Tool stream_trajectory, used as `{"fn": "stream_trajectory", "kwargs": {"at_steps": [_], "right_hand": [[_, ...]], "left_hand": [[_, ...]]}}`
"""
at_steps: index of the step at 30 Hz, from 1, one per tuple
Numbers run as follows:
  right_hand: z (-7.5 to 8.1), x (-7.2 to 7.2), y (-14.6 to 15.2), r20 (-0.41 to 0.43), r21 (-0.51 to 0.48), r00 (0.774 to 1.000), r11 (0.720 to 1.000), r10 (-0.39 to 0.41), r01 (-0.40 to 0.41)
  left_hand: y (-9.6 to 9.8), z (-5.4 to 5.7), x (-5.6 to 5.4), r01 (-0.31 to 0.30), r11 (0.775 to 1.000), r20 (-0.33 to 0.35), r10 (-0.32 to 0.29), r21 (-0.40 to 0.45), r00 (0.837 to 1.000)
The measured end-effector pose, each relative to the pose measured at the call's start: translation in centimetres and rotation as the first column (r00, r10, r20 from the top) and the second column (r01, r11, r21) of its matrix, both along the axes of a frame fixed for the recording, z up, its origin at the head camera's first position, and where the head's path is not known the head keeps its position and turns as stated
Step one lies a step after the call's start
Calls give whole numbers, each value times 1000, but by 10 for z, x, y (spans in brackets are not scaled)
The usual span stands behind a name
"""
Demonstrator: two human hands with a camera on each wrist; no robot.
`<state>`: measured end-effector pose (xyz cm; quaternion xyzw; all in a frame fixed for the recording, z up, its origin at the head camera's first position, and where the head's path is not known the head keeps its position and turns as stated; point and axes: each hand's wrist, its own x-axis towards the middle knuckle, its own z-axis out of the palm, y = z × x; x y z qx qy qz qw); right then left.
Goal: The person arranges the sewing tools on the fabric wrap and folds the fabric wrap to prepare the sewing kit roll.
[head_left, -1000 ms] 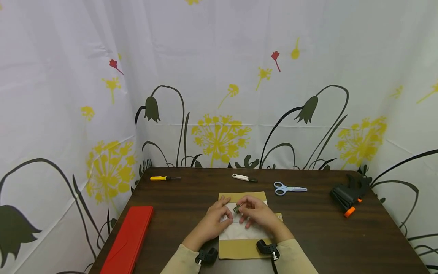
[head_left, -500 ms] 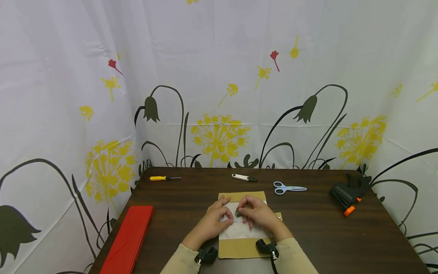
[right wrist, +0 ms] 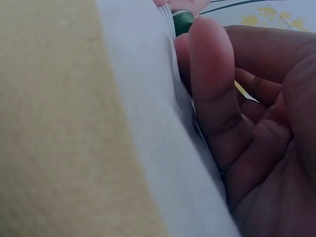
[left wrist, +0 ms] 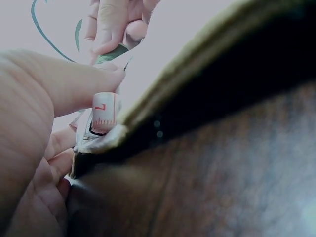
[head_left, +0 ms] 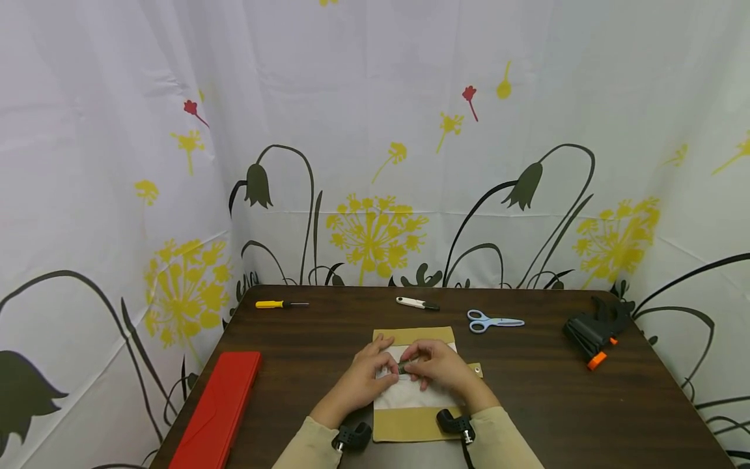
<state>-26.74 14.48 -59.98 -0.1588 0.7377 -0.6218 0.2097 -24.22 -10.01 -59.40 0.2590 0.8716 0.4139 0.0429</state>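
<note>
Pinching a green spool (left wrist: 113,54), the right hand (head_left: 442,370) is working over a tan-and-white pouch (head_left: 410,426); the left hand (head_left: 363,378) is nipping the pouch's white cloth beside the spool. Rolled measuring tape (left wrist: 104,112) sitting just by the left thumb. Dark wood-grain table (head_left: 527,397) spreading under both hands: red case (head_left: 219,407) lying left of the left hand, yellow screwdriver (head_left: 269,304) and blue scissors (head_left: 498,322) lying beyond the hands, black-and-orange tool (head_left: 588,335) lying well right. Flower-printed curtain (head_left: 381,98) hanging past the far edge, creased.
</note>
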Motion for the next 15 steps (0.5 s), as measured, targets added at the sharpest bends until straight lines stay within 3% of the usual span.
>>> {"fn": "stream_trajectory", "kwargs": {"at_steps": [10, 15], "right_hand": [[4, 3, 2, -79, 108, 996, 994, 45, -36], [5, 4, 1, -84, 142, 996, 990, 18, -6]], "left_hand": [[0, 2, 1, -6, 1000, 7, 6, 2, 1000], [1, 2, 1, -11, 1000, 3, 10, 18, 1000]]}}
